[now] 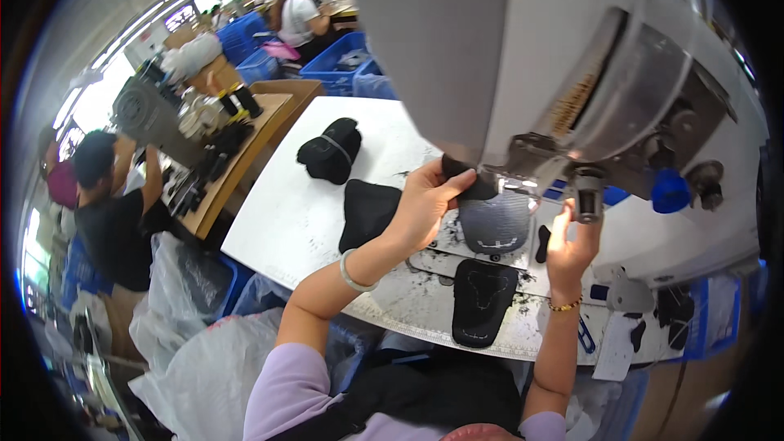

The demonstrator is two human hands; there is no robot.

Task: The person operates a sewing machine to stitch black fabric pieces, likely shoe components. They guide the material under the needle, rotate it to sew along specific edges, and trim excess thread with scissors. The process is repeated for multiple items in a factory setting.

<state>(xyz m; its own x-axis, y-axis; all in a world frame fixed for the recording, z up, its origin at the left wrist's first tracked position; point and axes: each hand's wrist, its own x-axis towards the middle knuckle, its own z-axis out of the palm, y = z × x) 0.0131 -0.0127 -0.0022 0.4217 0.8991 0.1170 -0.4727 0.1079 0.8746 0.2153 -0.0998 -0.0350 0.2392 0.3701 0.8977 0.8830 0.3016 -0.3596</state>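
My left hand [429,200] is closed, pinching a small black fabric piece [478,186] between thumb and fingers beside the needle area of a large sewing machine [523,165]. Just below that piece lies a dark grey, rounded panel [494,224] with pale stitching near its lower edge. My right hand [572,253] is raised on the other side of the needle area, against a metal cylinder [588,196] of the machine. That cylinder hides most of its fingers. Nearest to me, a black stitched panel [484,302] rests on the white tabletop [278,229].
Left on the table are a banded black bundle [331,151] and black pieces [367,214]. Blue snips [585,335] and a small black piece [543,243] lie right. Plastic bags [212,359] bulge below. A co-worker [114,220] stands left by another machine; another person sits behind.
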